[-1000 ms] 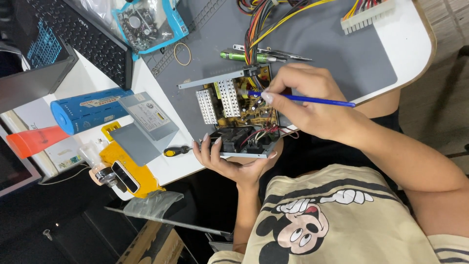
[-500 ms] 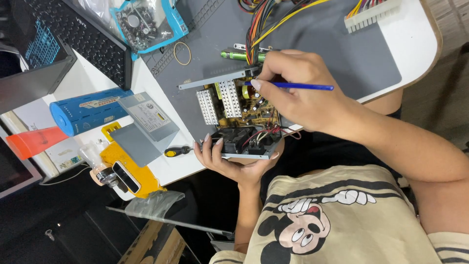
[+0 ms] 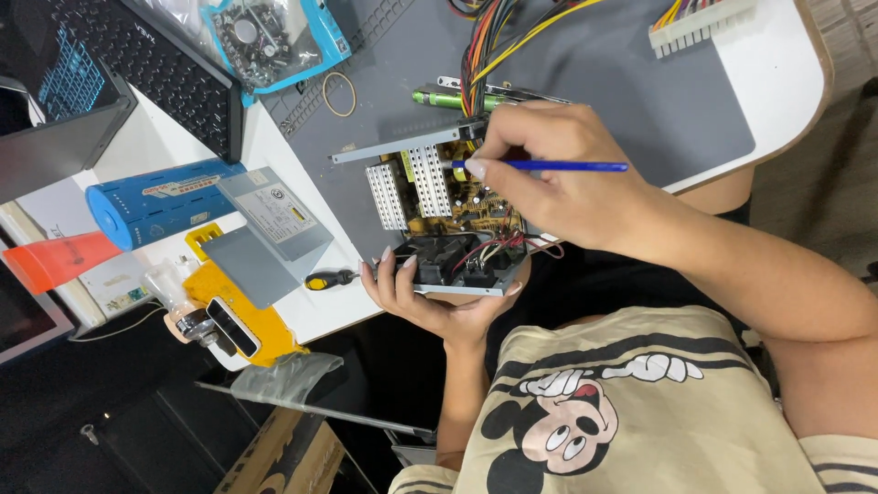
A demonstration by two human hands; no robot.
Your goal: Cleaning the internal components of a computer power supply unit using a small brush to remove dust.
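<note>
- The left hand (image 3: 430, 297) cups the near end of an opened power supply (image 3: 448, 215) at the counter's (image 3: 777, 82) near edge, fingers curled up over its side, palm under its black end.
- That grip is pressed shut on the supply's casing; fingertips (image 3: 384, 256) show on the rim at 9 o'clock of the black fan part.
- The right hand (image 3: 558, 174) lies over the supply from 3 o'clock, fingers pinched together on a thin blue tool (image 3: 549, 166), pen-like.
- The tool lies nearly level; its free end points to 3 o'clock, and its working end is hidden behind the thumb, over the brown circuit board.
- Two white perforated heat sinks (image 3: 407, 187) stand on the board at 9 o'clock of the right hand.
- A bundle of coloured wires (image 3: 494, 41) runs from the supply towards 12 o'clock, ending in a white connector (image 3: 700, 23) at 1 o'clock.
- A green-handled tool (image 3: 444, 98) lies on the grey mat (image 3: 640, 101) just beyond the supply.
- A small black-and-yellow screwdriver (image 3: 329, 277) lies on the counter at 9 o'clock of the left hand, near it.
- A grey metal cover (image 3: 265, 233) sits further at 9 o'clock, touching a blue cylinder (image 3: 160, 203).
- A rubber band (image 3: 338, 93) lies at 11 o'clock, a bagged part (image 3: 270, 32) beyond it.
</note>
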